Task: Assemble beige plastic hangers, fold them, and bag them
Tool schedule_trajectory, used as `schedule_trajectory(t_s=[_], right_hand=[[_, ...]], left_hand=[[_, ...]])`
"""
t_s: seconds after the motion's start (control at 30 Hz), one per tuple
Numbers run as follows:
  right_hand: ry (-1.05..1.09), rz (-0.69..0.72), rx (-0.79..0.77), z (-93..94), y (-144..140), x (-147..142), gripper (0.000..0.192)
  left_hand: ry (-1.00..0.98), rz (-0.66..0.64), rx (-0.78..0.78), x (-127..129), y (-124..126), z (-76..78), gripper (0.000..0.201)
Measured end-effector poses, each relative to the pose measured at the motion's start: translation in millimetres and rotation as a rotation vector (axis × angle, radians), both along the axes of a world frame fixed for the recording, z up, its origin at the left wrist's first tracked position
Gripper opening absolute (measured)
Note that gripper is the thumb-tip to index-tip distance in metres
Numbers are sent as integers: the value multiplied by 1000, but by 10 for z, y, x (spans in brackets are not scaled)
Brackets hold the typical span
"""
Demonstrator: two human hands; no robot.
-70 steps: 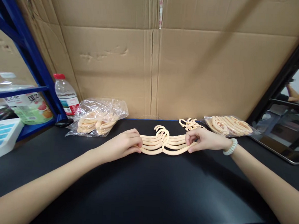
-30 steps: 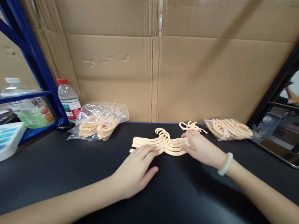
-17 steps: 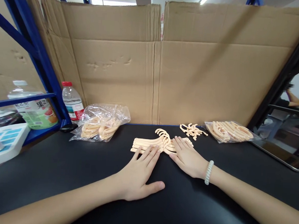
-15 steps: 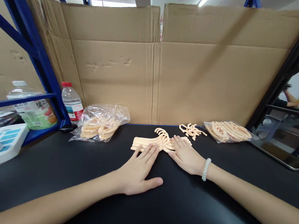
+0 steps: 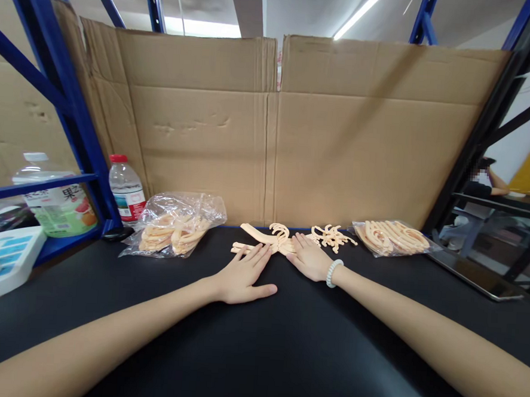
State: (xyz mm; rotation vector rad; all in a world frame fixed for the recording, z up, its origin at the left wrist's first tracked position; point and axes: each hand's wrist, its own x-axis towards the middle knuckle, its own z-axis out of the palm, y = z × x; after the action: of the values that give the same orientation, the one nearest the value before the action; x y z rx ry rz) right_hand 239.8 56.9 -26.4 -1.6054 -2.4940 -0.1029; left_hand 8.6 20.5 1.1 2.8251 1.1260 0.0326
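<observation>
Several peach-coloured hangers [image 5: 259,233] lie overlapped on the black table, their hooks fanned at the far side. My left hand [image 5: 245,275] rests flat with its fingertips on the hangers' left arms, thumb stretched to the right. My right hand [image 5: 310,258], with a pale coil band on the wrist, lies flat over their right arms and hides part of them. Neither hand grips anything; the fingers of both are stretched out. Just behind my right hand is a heap of small peach hook-shaped pieces [image 5: 333,237].
A clear bag of peach hangers [image 5: 176,226] stands at the left and another bag [image 5: 391,237] at the right. Bottles [image 5: 127,190] and a white tray [image 5: 7,260] are at far left. Cardboard [image 5: 196,140] walls the back. A dark flat panel [image 5: 476,274] lies far right.
The hangers have shifted: the neat parallel stack on the left has spread into two separated groups. Both hands stay flat on them and appear farther from me. The camera view has tilted upward.
</observation>
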Motion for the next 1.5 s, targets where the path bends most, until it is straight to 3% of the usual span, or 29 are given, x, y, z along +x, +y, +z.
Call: schedule_trajectory(t_s=[0.13, 0.27, 0.37, 0.6, 0.93, 1.3, 1.5], right_hand=[[-7, 7, 6, 7, -10, 3, 74], [-7, 10, 18, 12, -30, -7, 74], [-6, 4, 35, 11, -38, -18, 72], [-5, -6, 62, 7, -57, -15, 69], [8, 58, 97, 13, -68, 18, 61], [-2, 6, 51, -17, 61, 12, 68], [7, -2, 88, 3, 35, 15, 67]], left_hand=[[-55, 16, 39, -25, 29, -43, 87], [-111, 140, 176, -7, 143, -67, 83], [-70, 146, 256, 52, 281, -40, 84], [-20, 147, 235, 199, 526, -15, 84], [-58, 169, 373, 144, 407, -78, 57], [-70, 165, 350, 156, 638, -195, 60], [-122, 142, 438, 171, 529, -119, 49]])
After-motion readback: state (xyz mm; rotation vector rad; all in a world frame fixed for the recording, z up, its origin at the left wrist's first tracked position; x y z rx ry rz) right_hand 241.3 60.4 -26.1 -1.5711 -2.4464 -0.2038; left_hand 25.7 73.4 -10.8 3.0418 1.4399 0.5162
